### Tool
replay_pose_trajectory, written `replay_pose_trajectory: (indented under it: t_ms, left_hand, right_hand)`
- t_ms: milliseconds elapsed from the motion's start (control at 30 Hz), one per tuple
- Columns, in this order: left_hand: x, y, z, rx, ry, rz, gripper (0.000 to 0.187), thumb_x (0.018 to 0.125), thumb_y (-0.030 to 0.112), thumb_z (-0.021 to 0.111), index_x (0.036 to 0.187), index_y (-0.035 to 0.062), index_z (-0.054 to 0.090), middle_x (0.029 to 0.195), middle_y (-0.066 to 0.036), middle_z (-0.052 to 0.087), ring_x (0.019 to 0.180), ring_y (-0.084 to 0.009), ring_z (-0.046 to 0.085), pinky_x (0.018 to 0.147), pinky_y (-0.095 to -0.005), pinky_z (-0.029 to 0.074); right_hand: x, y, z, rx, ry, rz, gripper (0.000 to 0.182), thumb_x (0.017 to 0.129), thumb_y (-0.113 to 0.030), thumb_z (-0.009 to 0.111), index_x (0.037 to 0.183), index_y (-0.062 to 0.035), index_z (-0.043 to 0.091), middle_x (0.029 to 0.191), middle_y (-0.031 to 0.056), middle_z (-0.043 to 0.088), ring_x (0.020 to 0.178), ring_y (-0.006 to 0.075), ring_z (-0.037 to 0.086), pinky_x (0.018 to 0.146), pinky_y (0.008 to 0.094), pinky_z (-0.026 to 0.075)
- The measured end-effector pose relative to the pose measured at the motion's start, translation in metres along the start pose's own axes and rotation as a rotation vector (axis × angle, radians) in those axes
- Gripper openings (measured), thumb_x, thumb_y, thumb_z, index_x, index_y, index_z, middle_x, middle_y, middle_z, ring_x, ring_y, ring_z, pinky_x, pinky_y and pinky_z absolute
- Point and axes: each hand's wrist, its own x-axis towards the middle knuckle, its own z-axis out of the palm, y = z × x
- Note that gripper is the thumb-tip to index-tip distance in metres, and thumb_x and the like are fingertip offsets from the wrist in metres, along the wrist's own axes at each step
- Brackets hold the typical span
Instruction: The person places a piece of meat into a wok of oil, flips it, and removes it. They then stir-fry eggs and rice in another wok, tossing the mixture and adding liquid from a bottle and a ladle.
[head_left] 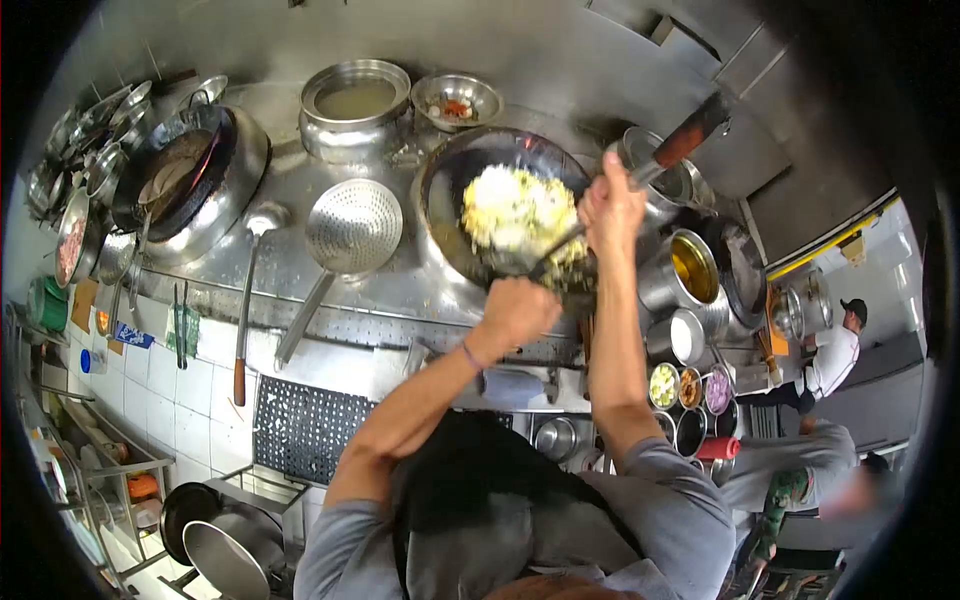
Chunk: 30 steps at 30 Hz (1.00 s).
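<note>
A large dark wok [437,225] sits on the steel range, holding fried rice [515,205] with a white mound on yellow, green-flecked grains. My left hand [520,312] is closed at the wok's near edge, seemingly around its handle, which the fingers hide. Above the wok's right side, my right hand [612,208] grips the shaft of a long wok spatula or ladle [690,132] with a wooden handle end. Its shaft slants down into the food, where its head is blurred among the grains.
Left of the wok lie a perforated skimmer [354,228] and a ladle [248,300]. A steel pot [355,110] and bowl [457,102] stand behind. To the right are an oil pot [690,268] and ingredient tubs [664,385]. Two people, one in white [833,355], are at far right.
</note>
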Motion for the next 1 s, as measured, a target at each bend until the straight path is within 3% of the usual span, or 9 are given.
replay_pose_trajectory:
  t_ms: [133, 200, 333, 500, 633, 733, 800, 900, 1000]
  left_hand:
    - [0.027, 0.015, -0.018, 0.027, 0.138, 0.041, 0.029, 0.082, 0.027, 0.062, 0.059, 0.0087, 0.068, 0.057, -0.017, 0.062, 0.052, -0.0345, 0.064, 0.05, -0.0439, 0.051]
    - [0.022, -0.003, 0.004, 0.051, 0.115, 0.001, 0.03, 0.082, 0.027, 0.063, 0.059, 0.0084, 0.067, 0.057, -0.016, 0.062, 0.051, -0.034, 0.063, 0.049, -0.0446, 0.05]
    - [-0.054, -0.023, 0.053, -0.005, -0.001, -0.013, 0.028, 0.082, 0.025, 0.062, 0.06, 0.01, 0.068, 0.058, -0.015, 0.064, 0.052, -0.0338, 0.065, 0.051, -0.0473, 0.051]
    - [-0.018, -0.001, -0.004, 0.058, -0.033, -0.067, 0.028, 0.085, 0.028, 0.06, 0.065, 0.0121, 0.071, 0.062, -0.014, 0.066, 0.056, -0.0327, 0.067, 0.055, -0.0492, 0.054]
    - [0.024, 0.017, -0.044, 0.035, 0.031, 0.095, 0.028, 0.084, 0.029, 0.061, 0.064, 0.0114, 0.072, 0.061, -0.016, 0.065, 0.055, -0.0351, 0.066, 0.054, -0.0458, 0.054]
    - [0.03, 0.002, -0.025, 0.015, 0.036, 0.005, 0.03, 0.083, 0.03, 0.061, 0.062, 0.0109, 0.071, 0.06, -0.016, 0.065, 0.055, -0.0354, 0.066, 0.054, -0.0454, 0.054]
    - [-0.004, -0.024, 0.021, 0.078, -0.046, -0.052, 0.031, 0.083, 0.029, 0.06, 0.061, 0.0101, 0.07, 0.059, -0.017, 0.064, 0.055, -0.0356, 0.066, 0.055, -0.0452, 0.054]
    - [-0.052, -0.026, 0.047, 0.048, -0.198, -0.124, 0.031, 0.085, 0.028, 0.06, 0.062, 0.0085, 0.07, 0.065, -0.019, 0.067, 0.061, -0.0379, 0.068, 0.064, -0.0495, 0.055]
    - [-0.044, -0.015, 0.029, -0.002, -0.191, -0.14, 0.031, 0.085, 0.029, 0.061, 0.062, 0.01, 0.069, 0.067, -0.019, 0.067, 0.059, -0.0388, 0.067, 0.061, -0.0509, 0.055]
  right_hand:
    - [-0.011, -0.004, -0.002, -0.067, -0.019, -0.171, 0.039, 0.094, -0.028, 0.069, 0.071, -0.0139, 0.041, 0.048, -0.0048, 0.03, 0.036, 0.0065, 0.026, 0.034, 0.0265, 0.019]
    - [-0.002, 0.022, -0.009, -0.051, 0.041, -0.068, 0.036, 0.097, -0.025, 0.065, 0.071, -0.014, 0.042, 0.051, -0.0052, 0.031, 0.038, 0.0064, 0.027, 0.036, 0.027, 0.02]
    - [-0.005, 0.036, -0.038, -0.062, -0.026, -0.142, 0.037, 0.1, -0.026, 0.061, 0.069, -0.0129, 0.043, 0.051, -0.0056, 0.031, 0.038, 0.006, 0.026, 0.037, 0.0269, 0.022]
    - [-0.021, 0.012, -0.029, -0.163, 0.03, -0.06, 0.04, 0.098, -0.033, 0.063, 0.069, -0.0143, 0.042, 0.051, -0.0056, 0.031, 0.038, 0.0061, 0.026, 0.037, 0.0273, 0.021]
    - [-0.014, -0.011, -0.017, -0.162, 0.014, -0.01, 0.043, 0.096, -0.037, 0.067, 0.068, -0.0151, 0.043, 0.05, -0.0056, 0.031, 0.037, 0.0073, 0.028, 0.036, 0.0275, 0.022]
    - [0.003, 0.009, -0.019, -0.134, 0.011, -0.001, 0.042, 0.097, -0.034, 0.065, 0.067, -0.0152, 0.042, 0.05, -0.0056, 0.032, 0.037, 0.0073, 0.029, 0.036, 0.027, 0.023]
    - [0.026, 0.06, -0.043, -0.278, -0.013, -0.196, 0.041, 0.099, -0.028, 0.063, 0.067, -0.0141, 0.042, 0.051, -0.0065, 0.032, 0.038, 0.0074, 0.027, 0.037, 0.0279, 0.022]
    - [0.014, 0.033, -0.054, -0.103, -0.047, -0.178, 0.043, 0.099, -0.026, 0.063, 0.064, -0.0138, 0.04, 0.05, -0.0055, 0.032, 0.039, 0.0076, 0.03, 0.038, 0.0275, 0.024]
    - [0.008, 0.001, -0.062, -0.023, -0.052, -0.225, 0.041, 0.1, -0.024, 0.061, 0.066, -0.0132, 0.041, 0.051, -0.0055, 0.033, 0.038, 0.0069, 0.029, 0.036, 0.0273, 0.02]
